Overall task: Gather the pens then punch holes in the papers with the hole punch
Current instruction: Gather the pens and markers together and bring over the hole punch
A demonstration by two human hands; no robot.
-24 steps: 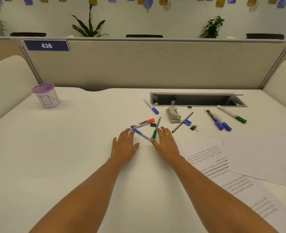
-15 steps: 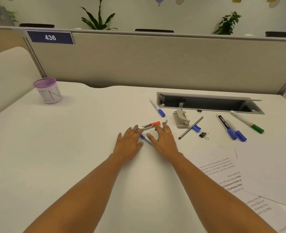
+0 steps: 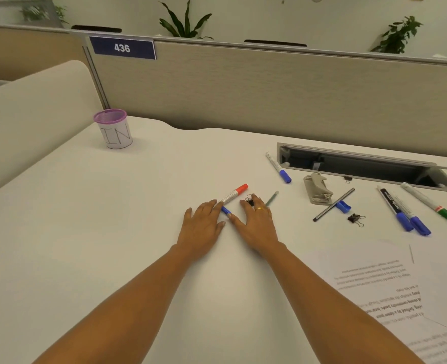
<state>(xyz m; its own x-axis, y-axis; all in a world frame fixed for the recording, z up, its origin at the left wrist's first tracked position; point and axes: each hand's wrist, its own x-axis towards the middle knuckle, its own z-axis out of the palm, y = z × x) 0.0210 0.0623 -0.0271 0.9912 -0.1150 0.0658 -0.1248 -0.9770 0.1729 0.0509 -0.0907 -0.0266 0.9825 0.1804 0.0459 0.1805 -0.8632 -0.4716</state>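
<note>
My left hand and my right hand lie flat on the white desk, fingers straight, close together. Between them shows the tip of a blue pen. My left fingertips touch a red-capped marker. My right fingers cover a green pen and touch a black binder clip. The grey hole punch stands to the right, apart from both hands. Printed papers lie at the right front.
A purple-rimmed cup marked IN stands far left. Right of the punch lie a blue-capped marker, a dark pencil, a blue cap, another binder clip, two blue markers, a green marker. An open cable tray sits behind.
Both hands slid forward and closer together over the three pens. The red marker and green pen shifted slightly away from me. The camera view turned left.
</note>
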